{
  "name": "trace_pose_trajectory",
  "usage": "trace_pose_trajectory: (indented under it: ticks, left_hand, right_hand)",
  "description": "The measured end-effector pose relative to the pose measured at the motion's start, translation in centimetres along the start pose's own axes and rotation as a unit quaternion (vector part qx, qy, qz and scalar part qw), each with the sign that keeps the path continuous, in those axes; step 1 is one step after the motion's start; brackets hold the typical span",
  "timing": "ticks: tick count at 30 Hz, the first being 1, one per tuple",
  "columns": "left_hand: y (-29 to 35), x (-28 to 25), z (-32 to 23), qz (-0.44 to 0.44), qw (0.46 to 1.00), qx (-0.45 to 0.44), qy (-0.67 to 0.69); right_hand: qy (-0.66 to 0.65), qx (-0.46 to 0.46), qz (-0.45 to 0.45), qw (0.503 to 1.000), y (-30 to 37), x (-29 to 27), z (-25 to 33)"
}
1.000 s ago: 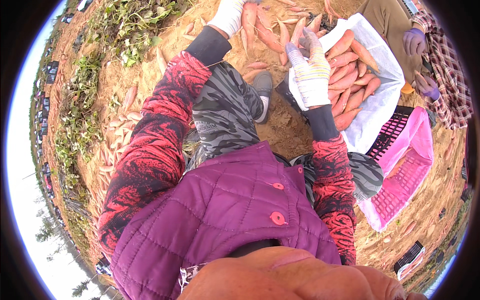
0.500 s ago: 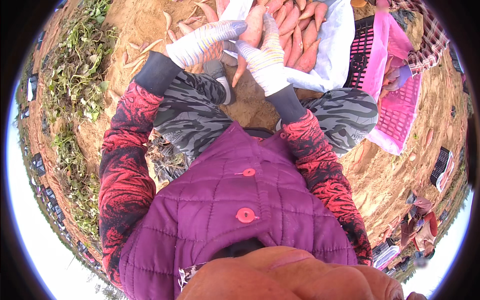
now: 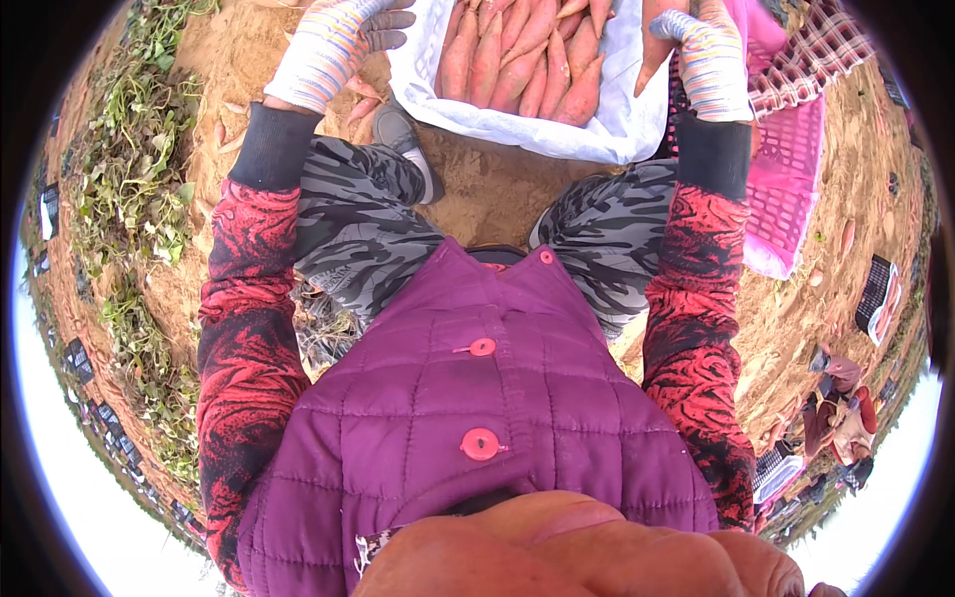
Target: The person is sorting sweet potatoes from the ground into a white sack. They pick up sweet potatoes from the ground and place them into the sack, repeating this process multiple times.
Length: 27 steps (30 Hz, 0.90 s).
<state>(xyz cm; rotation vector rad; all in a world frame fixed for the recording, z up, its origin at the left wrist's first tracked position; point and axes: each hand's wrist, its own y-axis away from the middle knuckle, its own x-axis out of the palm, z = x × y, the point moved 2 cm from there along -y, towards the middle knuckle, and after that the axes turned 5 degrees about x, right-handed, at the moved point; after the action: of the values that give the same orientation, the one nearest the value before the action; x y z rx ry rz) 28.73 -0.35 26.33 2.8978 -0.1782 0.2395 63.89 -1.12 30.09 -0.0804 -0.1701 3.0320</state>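
Observation:
Striped white glove with grey fingertips covers my left hand (image 3: 333,50), raised above the soil left of the lined crate. Its fingers are apart and nothing shows in them. At the crate's right side, my right hand (image 3: 708,65), gloved alike, is closed round a sweet potato (image 3: 657,48) whose tapered tip points down; the hand's top is cut off by the picture edge. Between the hands stands a crate lined with white sheeting (image 3: 622,147), holding many reddish sweet potatoes (image 3: 517,70) laid lengthwise.
Loose sweet potatoes (image 3: 363,99) lie on soil near my left shoe (image 3: 400,139). Right of the lined crate are a pink crate (image 3: 786,199) and a checked cloth (image 3: 811,55). Uprooted vines (image 3: 139,169) run along the left. Another person (image 3: 841,418) is far right, near filled crates.
My hands have parted from the middle, the left going left and the right going right with a sweet potato. The lined crate now shows lower and further left in view.

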Motion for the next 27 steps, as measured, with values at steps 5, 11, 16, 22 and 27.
trace_pose_trajectory:
  ticks: [5,11,16,22,27]
  left_hand:
    - [-0.4,0.8,1.1,0.099,0.994,0.04,-0.037]
    - [0.5,3.3,0.6,0.086,0.989,-0.002,-0.124]
    - [0.5,4.4,0.3,0.089,0.977,0.002,-0.194]
    - [1.4,5.9,-0.5,0.044,0.965,-0.03,-0.256]
    - [4.4,5.7,-1.0,-0.039,0.958,-0.036,-0.283]
  right_hand:
    - [0.129,-0.032,0.021,0.991,1.6,-16.8,5.8]
    - [0.68,0.114,0.056,0.722,6.3,-27.5,-1.9]
    - [0.799,0.151,0.22,0.539,8.3,-28.3,-10.0]
    - [0.789,0.04,0.438,0.429,9.3,-26.6,-17.6]
    - [0.831,-0.072,0.471,0.286,9.0,-29.9,-22.9]
